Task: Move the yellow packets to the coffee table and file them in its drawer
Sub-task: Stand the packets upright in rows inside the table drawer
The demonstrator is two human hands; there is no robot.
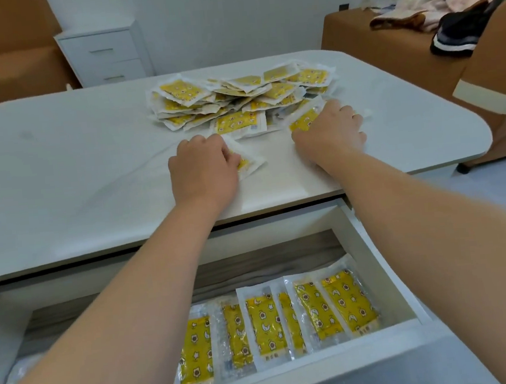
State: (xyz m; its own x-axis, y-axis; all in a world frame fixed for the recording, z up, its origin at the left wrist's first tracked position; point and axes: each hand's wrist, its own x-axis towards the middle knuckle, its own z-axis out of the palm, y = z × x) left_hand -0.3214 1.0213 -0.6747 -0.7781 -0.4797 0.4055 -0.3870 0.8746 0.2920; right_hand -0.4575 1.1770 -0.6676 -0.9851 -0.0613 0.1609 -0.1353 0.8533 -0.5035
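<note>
A heap of yellow packets (237, 99) in clear wrappers lies on the white coffee table (59, 166). My left hand (202, 168) is closed on one yellow packet (250, 163) just in front of the heap. My right hand (330, 133) lies flat over another yellow packet (303, 120) at the heap's right edge, fingers curled on it. Below the table's front edge the drawer (384, 272) stands pulled out, with several yellow packets (287, 320) filed upright in a row along its right half. My forearms hide part of the drawer's left side.
A white drawer cabinet (105, 54) stands behind the table. A brown sofa (354, 30) at the right carries a pile of clothes (444, 12). Another brown seat (5, 69) is at the far left.
</note>
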